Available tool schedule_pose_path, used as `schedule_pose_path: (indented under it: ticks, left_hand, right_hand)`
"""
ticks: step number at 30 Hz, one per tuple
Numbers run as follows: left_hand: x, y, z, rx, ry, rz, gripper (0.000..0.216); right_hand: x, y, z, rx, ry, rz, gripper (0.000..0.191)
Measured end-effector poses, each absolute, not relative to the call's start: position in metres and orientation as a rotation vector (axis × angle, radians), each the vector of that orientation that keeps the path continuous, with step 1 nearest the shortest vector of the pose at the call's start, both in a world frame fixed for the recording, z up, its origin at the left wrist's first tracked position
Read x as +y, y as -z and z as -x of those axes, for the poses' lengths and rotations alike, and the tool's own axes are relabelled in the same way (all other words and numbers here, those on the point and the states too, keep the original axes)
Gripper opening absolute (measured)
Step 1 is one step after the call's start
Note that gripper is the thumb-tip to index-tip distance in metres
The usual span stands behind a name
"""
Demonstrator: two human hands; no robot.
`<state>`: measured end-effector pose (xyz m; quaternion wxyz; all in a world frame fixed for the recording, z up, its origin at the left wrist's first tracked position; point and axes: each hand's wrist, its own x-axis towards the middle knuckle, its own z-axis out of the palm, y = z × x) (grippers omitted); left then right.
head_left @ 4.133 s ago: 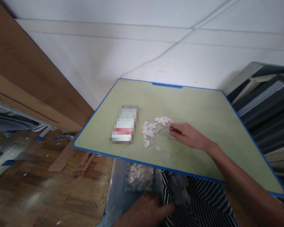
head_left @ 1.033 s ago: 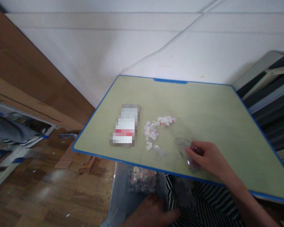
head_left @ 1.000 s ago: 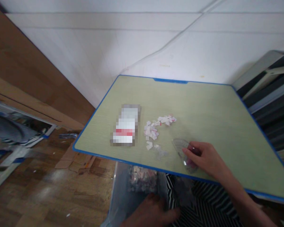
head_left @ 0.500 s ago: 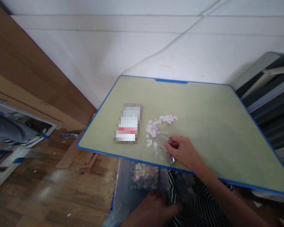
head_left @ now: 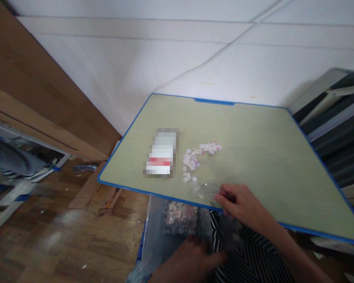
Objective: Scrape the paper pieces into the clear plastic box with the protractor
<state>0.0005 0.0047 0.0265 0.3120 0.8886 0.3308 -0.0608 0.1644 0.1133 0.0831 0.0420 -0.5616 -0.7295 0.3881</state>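
Note:
A clear plastic protractor [head_left: 210, 191] with fine scale marks lies near the front edge of the table. My right hand [head_left: 238, 202] has its fingers closed on the protractor's right side. Beside the protractor's left end is a crumpled clear piece [head_left: 197, 188], too faint to name. Small white and pink paper scraps [head_left: 191, 160] lie in a curved trail beyond it. Below the table edge, my left hand [head_left: 191, 257] hangs over a clear plastic bin [head_left: 152, 239], thumb apart from the fingers, slightly blurred, with nothing visible in it.
A phone-like slab [head_left: 162, 152], pixelated, lies on the left of the blue-edged table [head_left: 262, 133]. Inside the bin sits a heap of small packets or scraps [head_left: 179, 218]. A white wall [head_left: 106, 67] borders the back. Cardboard [head_left: 90, 194] lies on the floor at left.
My right hand has drawn the protractor toward the table's front edge and slightly to the right. My left hand stays over the bin.

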Motion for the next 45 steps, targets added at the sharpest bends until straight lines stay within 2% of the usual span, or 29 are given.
schedule_pose_path:
  ticks: [4,8,20,45]
  left_hand:
    - [0.006,-0.029,0.0,0.86,0.204,-2.349,0.039]
    - [0.005,-0.026,-0.001,0.863,0.179,-2.366,0.041]
    - [0.004,-0.022,-0.001,0.845,0.18,-2.379,0.038]
    - [0.001,-0.019,-0.001,0.861,0.095,-2.401,0.038]
  right_hand:
    - [0.106,-0.083,-0.151,-2.314,-1.152,1.614,0.03]
    - [0.105,-0.088,-0.152,-2.442,-1.025,1.475,0.025]
    - [0.145,-0.087,-0.157,-2.406,-0.932,1.517,0.025]
    - [0.136,-0.09,-0.144,-2.57,-1.061,1.295,0.028]
